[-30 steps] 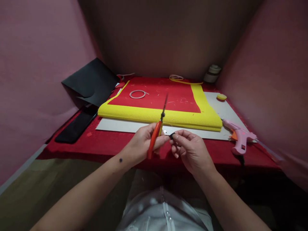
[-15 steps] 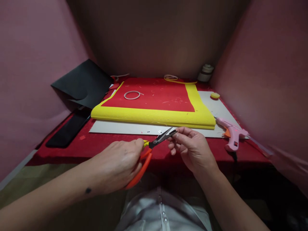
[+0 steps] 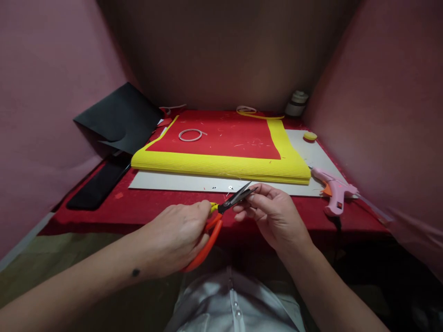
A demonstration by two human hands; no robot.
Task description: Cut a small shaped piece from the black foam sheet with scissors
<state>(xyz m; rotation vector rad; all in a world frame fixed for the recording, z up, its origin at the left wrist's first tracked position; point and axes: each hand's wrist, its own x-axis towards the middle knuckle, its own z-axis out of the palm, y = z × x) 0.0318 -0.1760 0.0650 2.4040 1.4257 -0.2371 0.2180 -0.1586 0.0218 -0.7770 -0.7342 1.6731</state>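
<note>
Change: half a second ago the scissors' blades stood a little wider; now they have closed in on the piece, so a small trimming cut looks under way
Left hand (image 3: 176,233): clenched through the orange handles of the scissors (image 3: 221,213), blades pointing right and far
Right hand (image 3: 273,214): fingertips pinching a tiny dark scrap (image 3: 249,194) right at the blade tips, near the table's near edge – its shape is too small to make out
Around: yellow corrugated sheet (image 3: 221,166) with red sheet (image 3: 224,136) on top, white ring (image 3: 190,134) on the red, pink glue gun (image 3: 332,190) at right, black sheet (image 3: 121,117) far left
In the way: nothing between the hands – the grey board (image 3: 173,182) lies just beyond them
</note>
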